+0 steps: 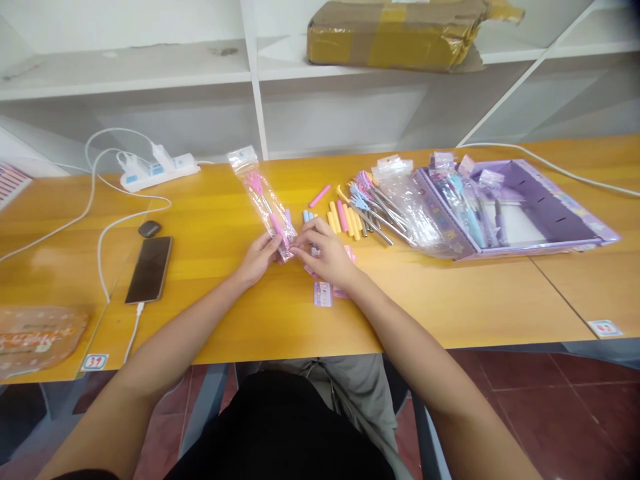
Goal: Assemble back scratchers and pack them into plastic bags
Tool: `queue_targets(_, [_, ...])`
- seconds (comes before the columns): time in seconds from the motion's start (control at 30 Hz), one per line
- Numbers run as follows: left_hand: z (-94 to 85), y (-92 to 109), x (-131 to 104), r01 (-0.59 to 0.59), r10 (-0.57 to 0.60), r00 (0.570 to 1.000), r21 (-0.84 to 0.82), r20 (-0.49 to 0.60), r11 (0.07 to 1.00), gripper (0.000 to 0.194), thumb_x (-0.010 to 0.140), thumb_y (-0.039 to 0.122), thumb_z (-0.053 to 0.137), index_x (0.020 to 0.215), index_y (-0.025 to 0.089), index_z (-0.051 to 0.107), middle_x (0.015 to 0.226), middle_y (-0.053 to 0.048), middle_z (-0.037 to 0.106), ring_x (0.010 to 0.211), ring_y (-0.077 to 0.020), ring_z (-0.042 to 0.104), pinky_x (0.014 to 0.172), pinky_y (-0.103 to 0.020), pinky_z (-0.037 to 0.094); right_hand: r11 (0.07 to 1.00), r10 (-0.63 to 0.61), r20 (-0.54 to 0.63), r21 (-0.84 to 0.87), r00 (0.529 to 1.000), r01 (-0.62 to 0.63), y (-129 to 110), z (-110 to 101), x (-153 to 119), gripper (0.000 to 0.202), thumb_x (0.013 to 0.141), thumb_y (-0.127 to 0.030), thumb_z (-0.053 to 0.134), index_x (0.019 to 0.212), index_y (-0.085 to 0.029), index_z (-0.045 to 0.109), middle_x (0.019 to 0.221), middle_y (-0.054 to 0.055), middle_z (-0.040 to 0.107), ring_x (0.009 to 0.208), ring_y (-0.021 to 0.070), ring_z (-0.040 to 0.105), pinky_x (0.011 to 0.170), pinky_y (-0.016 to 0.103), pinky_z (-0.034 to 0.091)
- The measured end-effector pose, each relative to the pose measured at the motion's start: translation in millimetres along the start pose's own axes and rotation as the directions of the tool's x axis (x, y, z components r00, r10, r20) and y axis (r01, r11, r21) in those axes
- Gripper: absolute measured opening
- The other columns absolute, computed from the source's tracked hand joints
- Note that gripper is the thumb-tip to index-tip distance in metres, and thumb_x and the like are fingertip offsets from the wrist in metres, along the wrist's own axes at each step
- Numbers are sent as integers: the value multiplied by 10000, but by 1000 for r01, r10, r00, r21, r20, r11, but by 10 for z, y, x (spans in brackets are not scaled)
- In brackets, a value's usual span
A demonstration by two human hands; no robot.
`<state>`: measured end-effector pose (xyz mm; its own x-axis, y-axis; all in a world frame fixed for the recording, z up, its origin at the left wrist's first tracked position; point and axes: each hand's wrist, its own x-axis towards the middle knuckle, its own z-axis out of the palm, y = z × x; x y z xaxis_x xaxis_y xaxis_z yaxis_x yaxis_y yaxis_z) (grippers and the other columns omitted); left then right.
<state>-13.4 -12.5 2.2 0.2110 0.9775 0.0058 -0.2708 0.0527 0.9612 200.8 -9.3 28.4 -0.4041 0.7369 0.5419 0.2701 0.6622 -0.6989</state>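
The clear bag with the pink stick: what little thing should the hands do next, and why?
Maybe smooth the near end of the clear bag with the right hand, which is at that end; the left hand holds the bag, and the pink stick is inside. I can't tell if it's sealed.

Clear bag [275,202], slanting — pink-handled stick [277,225] inside

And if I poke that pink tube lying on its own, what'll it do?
The pink tube would probably roll, since it looks round and lies loose on the table. It's likely light, being so slim. Nudged toward the yellow tubes, it might stop against them.
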Motion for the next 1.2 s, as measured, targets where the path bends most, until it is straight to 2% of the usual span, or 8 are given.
queue_targets(0.2, [28,51,-9,-2,-1,1000,114,26,994,492,718,498,1002,1037,185,795,896,-40,771,729,-159,666,657,-263,543,971,186,46,146,981,-191,43,52,-21,242,1007,-441,736,967,-226,632,1041,64,638,909,208,636,813,361,559])
queue_targets(0.37, [16,52,3,-24,19,999,173,32,985,540,706,510,1000,1066,156,807,992,-74,811,833,-200,723,731,-298,585,827,391,90,402,916,-392,91,79,0,461,876,-544,856,1123,-231,625,825,-24,677,700,160,636,658,299,524])
queue_targets(0.6, [24,36,6,-27,6,995,217,97,976,512,724,562,980,905,147,738,724,-17,734,596,-131,617,591,-272,531,702,509,180,480,842,-526,91,46,31,538,710,-653,948,851,-212,674,709,2,713,595,152,640,542,274,511])
queue_targets(0.73, [12,85,-29,26,-64,987,248,146,968,509,760,576,947,950,152,739,723,-17,730,590,-132,629,547,-251,504,718,482,211,461,850,-522,59,17,37,526,737,-654,937,861,-215,674,715,-14,682,603,141,615,558,271,508])
queue_targets(0.87, [-1,167,-115,93,-239,905,384,352,919,423,810,516,913,941,148,751,742,-33,751,588,-141,648,553,-259,506,768,414,92,499,905,-402,40,-13,62,553,788,-706,884,987,-218,716,889,12,735,811,172,672,746,305,574])
queue_targets(0.97, [-8,147,-128,62,-262,861,419,437,906,429,820,555,898,886,153,763,784,-40,758,653,-159,669,606,-275,516,779,442,93,453,892,-433,16,-44,62,546,819,-718,857,961,-206,734,839,16,732,759,174,655,712,315,570])
queue_targets(1.1, [-31,42,-32,63,-89,976,135,198,989,614,869,782,754,952,174,749,825,-41,735,672,-158,651,610,-277,514,699,475,280,457,835,-550,-59,-19,23,556,770,-707,898,939,-202,737,708,-11,695,548,139,569,525,298,502])
queue_targets(1.2, [-36,36,44,-19,19,1000,-32,-7,999,612,842,760,806,1076,197,749,975,-53,762,821,-172,704,729,-283,565,673,373,473,454,798,-584,-143,48,-10,546,765,-701,903,907,-204,726,765,13,750,610,163,663,608,320,574])
